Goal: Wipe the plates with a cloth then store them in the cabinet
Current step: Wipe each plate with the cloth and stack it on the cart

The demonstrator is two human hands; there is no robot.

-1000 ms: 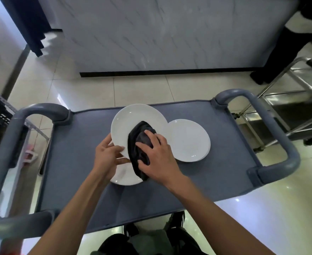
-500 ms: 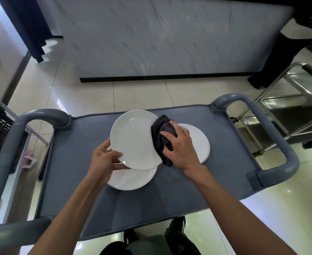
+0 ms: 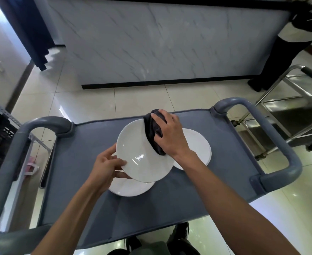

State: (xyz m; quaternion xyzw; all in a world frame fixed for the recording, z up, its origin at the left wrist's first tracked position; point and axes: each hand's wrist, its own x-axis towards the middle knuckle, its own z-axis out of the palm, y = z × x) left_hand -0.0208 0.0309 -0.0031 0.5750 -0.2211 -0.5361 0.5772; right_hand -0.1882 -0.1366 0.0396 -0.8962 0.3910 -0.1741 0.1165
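Hands work over a grey plastic utility cart with looped grey handles at both ends. The left hand grips a round white ceramic plate by its rim at about eight o'clock, thumb on the upper face and fingers curled beneath, so the plate is lifted and tilted above the cart top. The right hand presses a bunched black cloth against the plate's rim at about two o'clock, fingers wrapped round the cloth.

A second white plate lies flat on the cart directly under the held one, showing at its six o'clock edge. A third white plate lies on the cart at three o'clock, partly hidden by the right wrist.

Beyond the cart at twelve o'clock stands a white marble-patterned counter front with a black plinth, on a glossy cream tiled floor. A stainless steel trolley sits at two o'clock, and beside it stands another person in dark trousers.
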